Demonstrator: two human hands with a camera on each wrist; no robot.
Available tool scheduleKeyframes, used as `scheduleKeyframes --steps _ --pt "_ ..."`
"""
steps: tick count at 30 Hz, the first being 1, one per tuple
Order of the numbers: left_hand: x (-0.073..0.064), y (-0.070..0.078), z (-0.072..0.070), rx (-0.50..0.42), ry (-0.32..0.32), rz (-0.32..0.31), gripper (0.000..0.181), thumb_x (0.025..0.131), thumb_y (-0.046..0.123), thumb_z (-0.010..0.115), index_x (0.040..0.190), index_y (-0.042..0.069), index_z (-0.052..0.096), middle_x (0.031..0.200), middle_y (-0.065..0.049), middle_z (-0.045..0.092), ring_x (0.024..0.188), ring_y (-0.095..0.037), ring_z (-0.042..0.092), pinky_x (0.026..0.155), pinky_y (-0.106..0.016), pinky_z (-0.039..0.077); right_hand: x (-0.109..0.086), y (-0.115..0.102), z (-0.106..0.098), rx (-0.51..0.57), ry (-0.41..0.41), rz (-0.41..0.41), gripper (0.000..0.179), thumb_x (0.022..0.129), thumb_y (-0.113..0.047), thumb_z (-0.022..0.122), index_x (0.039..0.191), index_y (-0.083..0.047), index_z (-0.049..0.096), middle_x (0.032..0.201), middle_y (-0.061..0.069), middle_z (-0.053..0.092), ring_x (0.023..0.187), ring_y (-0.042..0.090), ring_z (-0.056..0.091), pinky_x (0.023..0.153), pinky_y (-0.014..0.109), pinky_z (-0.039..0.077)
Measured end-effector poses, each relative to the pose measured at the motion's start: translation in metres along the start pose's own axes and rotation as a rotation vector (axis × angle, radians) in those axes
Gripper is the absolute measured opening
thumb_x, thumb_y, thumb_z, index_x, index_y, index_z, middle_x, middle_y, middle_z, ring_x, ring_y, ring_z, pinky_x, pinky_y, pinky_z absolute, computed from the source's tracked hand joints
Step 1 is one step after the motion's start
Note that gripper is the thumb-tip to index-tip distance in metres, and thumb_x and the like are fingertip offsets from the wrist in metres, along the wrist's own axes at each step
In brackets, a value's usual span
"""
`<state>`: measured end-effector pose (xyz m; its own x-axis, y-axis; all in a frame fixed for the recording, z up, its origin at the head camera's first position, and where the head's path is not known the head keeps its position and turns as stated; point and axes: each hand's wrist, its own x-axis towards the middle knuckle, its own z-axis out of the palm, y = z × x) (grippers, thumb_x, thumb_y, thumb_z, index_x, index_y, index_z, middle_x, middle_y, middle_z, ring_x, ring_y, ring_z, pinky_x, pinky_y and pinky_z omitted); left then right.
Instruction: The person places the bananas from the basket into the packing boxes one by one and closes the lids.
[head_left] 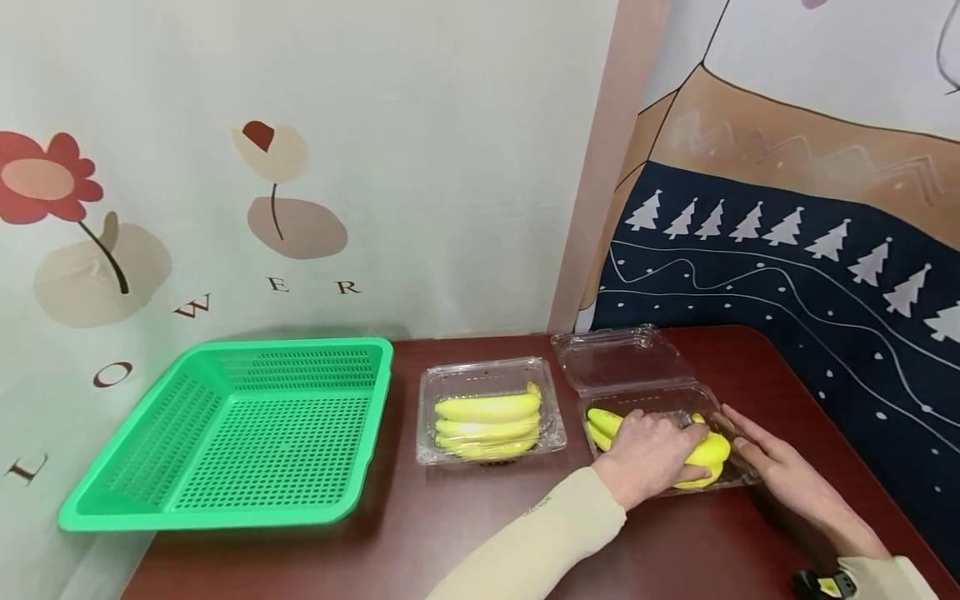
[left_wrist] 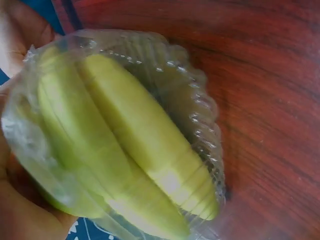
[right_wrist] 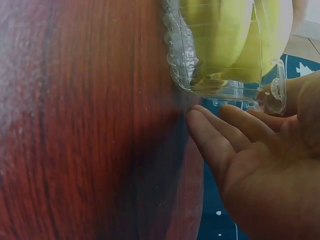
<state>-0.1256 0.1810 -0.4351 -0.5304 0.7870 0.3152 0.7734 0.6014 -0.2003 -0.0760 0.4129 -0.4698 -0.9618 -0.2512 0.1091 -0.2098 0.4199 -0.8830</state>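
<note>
A bunch of yellow bananas [head_left: 708, 451] lies in a clear plastic clamshell box [head_left: 678, 396] at the right of the table, its lid [head_left: 622, 362] folded back. My left hand [head_left: 651, 454] reaches down over the bunch and grips it, covering its middle. Through the box wall in the left wrist view, the bananas [left_wrist: 145, 135] show side by side. Alongside the box's right wall is my right hand [head_left: 787, 479], fingers extended. The right wrist view has this hand [right_wrist: 260, 170] palm up, fingertips close to the box's corner.
Left of the open box stands another clear box [head_left: 427, 417] holding bananas. A green perforated basket [head_left: 270, 458] sits at the table's left. Printed cloth walls [head_left: 450, 183] border the back and right of the red-brown table [head_left: 420, 533].
</note>
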Motion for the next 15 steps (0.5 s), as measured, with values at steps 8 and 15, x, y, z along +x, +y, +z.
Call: scheduleKeyframes --steps 8,15 --pt "-0.0025 -0.0003 0.0089 -0.013 0.005 -0.001 0.055 0.091 0.08 0.05 0.123 0.04 0.071 0.105 0.018 0.073 0.082 -0.003 0.068 0.066 -0.021 0.05 -0.0037 0.0028 0.0014 0.03 -0.01 -0.014 0.055 0.112 -0.006 0.037 0.158 0.014 0.014 0.145 -0.034 0.04 0.125 -0.018 0.044 0.09 0.01 0.049" --pt "-0.0014 0.0045 0.0095 -0.013 -0.081 0.006 0.057 0.097 0.078 0.038 0.124 0.04 0.07 0.1 0.014 0.072 0.088 -0.006 0.064 0.074 -0.025 0.048 -0.0052 -0.0019 0.0014 -0.057 0.001 0.018 0.055 0.113 -0.01 0.038 0.16 0.009 0.018 0.147 -0.029 0.04 0.123 -0.017 0.045 0.089 0.01 0.049"
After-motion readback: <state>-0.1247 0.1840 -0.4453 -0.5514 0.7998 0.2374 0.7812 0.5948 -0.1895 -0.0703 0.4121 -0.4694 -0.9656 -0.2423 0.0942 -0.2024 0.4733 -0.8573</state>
